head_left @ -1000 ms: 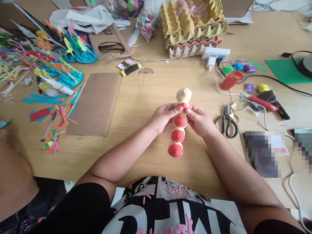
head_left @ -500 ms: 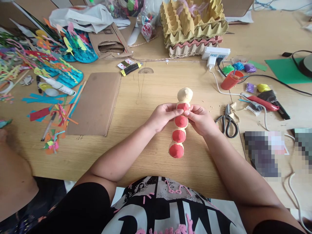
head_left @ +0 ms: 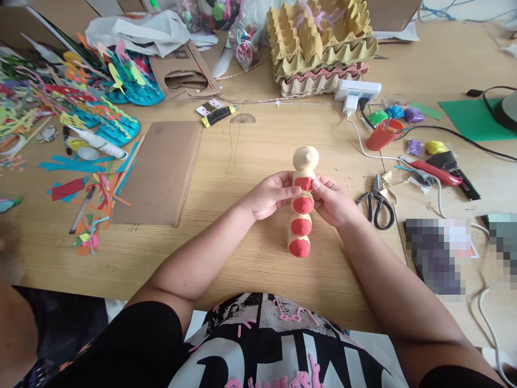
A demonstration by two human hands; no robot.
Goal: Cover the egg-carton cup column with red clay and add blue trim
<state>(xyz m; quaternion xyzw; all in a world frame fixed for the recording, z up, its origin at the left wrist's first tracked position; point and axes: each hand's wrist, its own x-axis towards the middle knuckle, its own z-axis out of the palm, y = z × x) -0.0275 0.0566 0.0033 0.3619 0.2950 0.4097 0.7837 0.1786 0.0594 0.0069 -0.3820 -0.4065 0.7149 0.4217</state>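
A chain of cream-coloured bumps with red patches [head_left: 300, 227] hangs between my hands, a plain cream bump at its far end. My left hand [head_left: 270, 195] grips its left side near the upper red patch, thumb across the front. On the other side, my right hand [head_left: 332, 198] pinches the same part, with its thumb at the edge of the red. The lower bumps hang free toward my body. Black-handled scissors [head_left: 378, 201] lie on the table, right of my right hand.
Left of my hands is a cardboard sheet [head_left: 157, 172], with coloured paper strips [head_left: 76, 161] beyond. Stacked egg trays [head_left: 323, 48], a white power strip [head_left: 357, 89] and a red cup [head_left: 383, 133] stand farther back. Another person's arm [head_left: 16, 328] shows at the left edge.
The chain has straightened, its lower end swinging slightly right. My thumbs have moved apart, uncovering more of the upper red patch. The other person's arm has drawn back at the left.
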